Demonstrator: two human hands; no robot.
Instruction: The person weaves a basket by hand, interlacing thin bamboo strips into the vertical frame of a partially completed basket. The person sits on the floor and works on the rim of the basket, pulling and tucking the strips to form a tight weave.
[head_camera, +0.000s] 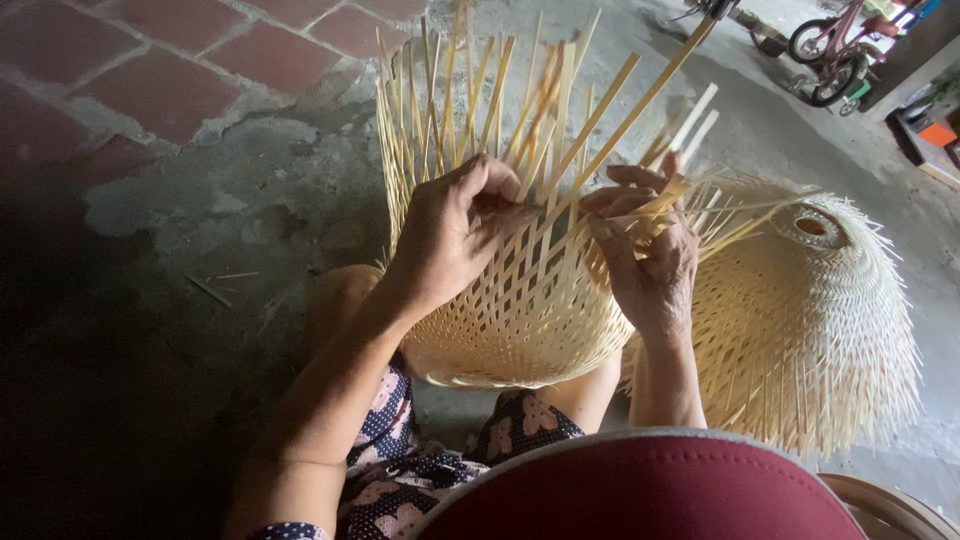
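My left hand grips the half-woven bamboo basket, fingers closed on its strips. My right hand pinches loose strips. A finished basket lies just beside.

Floor: rough grey concrete, stained and patchy, darker toward the lower left. Upper left corner switches to red square paving tiles with pale joints, the edge where they meet the concrete ragged. A few loose thin bamboo slivers lie flat on the concrete at left. A finished woven bamboo dome rests on its side on the floor at right, frayed strip ends pointing down and outward. A small red bicycle stands on the floor at far top right.
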